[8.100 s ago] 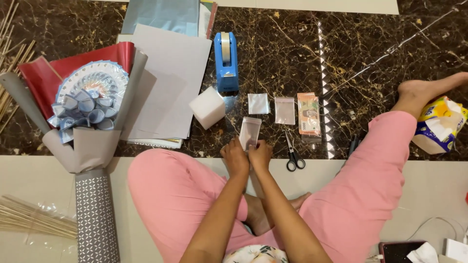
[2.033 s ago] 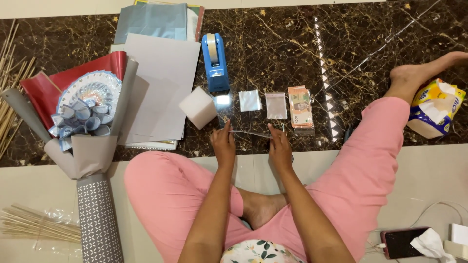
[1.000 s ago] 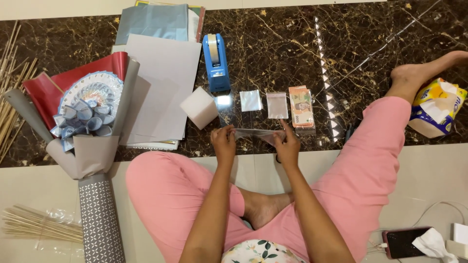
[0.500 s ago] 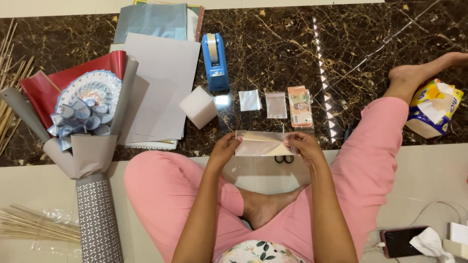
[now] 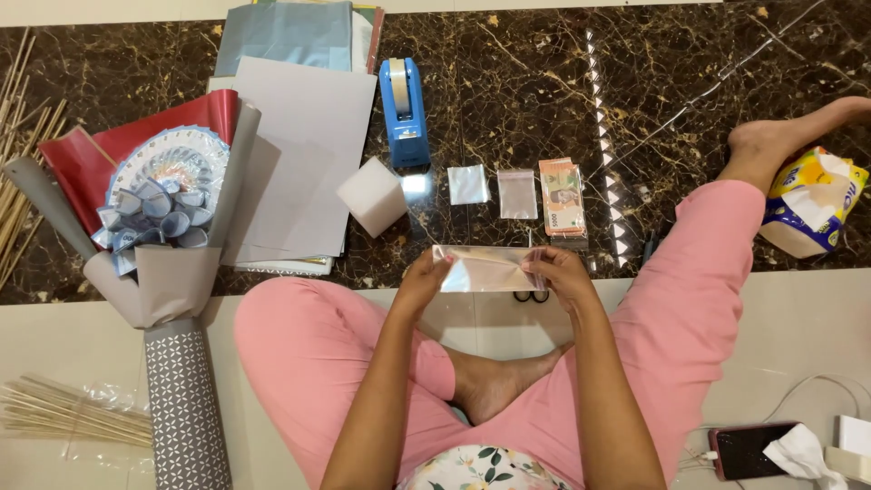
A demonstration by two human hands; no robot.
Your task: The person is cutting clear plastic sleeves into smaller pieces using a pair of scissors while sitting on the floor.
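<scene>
Held wider now, both hands (image 5: 494, 277) stretch the clear plastic sleeve (image 5: 485, 269).

Eight seconds ago we saw both hands close together, pinching a small clear sleeve upright near the scissors (image 5: 529, 292). Two seconds ago the hands had parted and a thin strip ran between them, edge-on. Now the left hand (image 5: 423, 283) and right hand (image 5: 562, 275) are set wider apart, and the clear plastic sleeve (image 5: 487, 269) lies flat and stretched between them, broad face up. It now covers most of the scissors. It appears to hold a folded banknote, though glare obscures this.
</scene>
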